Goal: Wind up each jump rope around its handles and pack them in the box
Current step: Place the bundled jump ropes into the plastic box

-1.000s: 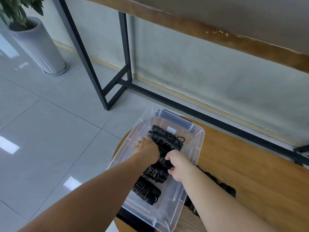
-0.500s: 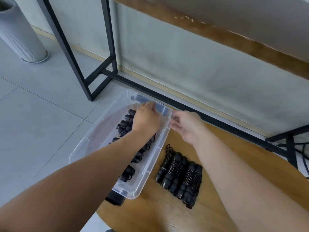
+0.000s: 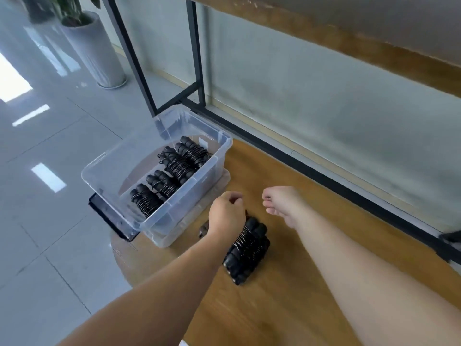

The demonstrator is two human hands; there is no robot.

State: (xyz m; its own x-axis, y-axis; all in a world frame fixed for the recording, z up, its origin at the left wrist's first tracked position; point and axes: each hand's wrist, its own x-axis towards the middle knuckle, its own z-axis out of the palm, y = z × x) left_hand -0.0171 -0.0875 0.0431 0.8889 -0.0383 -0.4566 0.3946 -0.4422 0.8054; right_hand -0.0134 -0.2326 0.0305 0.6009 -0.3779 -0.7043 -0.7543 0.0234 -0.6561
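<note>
Jump ropes, black and already wound tightly around their paired handles, are in two places: four bundles lie side by side inside a clear rectangular plastic storage box point(image 3: 154, 168), and a further cluster of wound black bundles point(image 3: 245, 250) lies on the round, warm-brown wooden table point(image 3: 311, 258), just beside the box's near right corner. The box sits at the table's left edge, its thin glossy walls see-through, on what looks like its own clear lid, with a flat black object poking out beneath. Beyond are pale grey polished floor tiles, a black metal frame against a dull greenish wall, and a tall grey cylindrical planter point(image 3: 99, 51) well apart at the upper left. Each bundle in the box point(image 3: 178, 166) is a stubby pair of ribbed, matte handles bound by shiny thin cord in close coils. Judging by looks, the bundles should be light and firm, the handles grippy, the cord springy and liable to loosen if pulled at its end; the safest hold seems to be across the middle, squeezing both handles together over the coils. The left hand point(image 3: 225, 216) hovers over the far end of the table cluster, fingers curled inward; whether it is already pinching anything is hidden. The right hand point(image 3: 282, 203) hangs just above the table, fingers loosely bent, gripping nothing.
</note>
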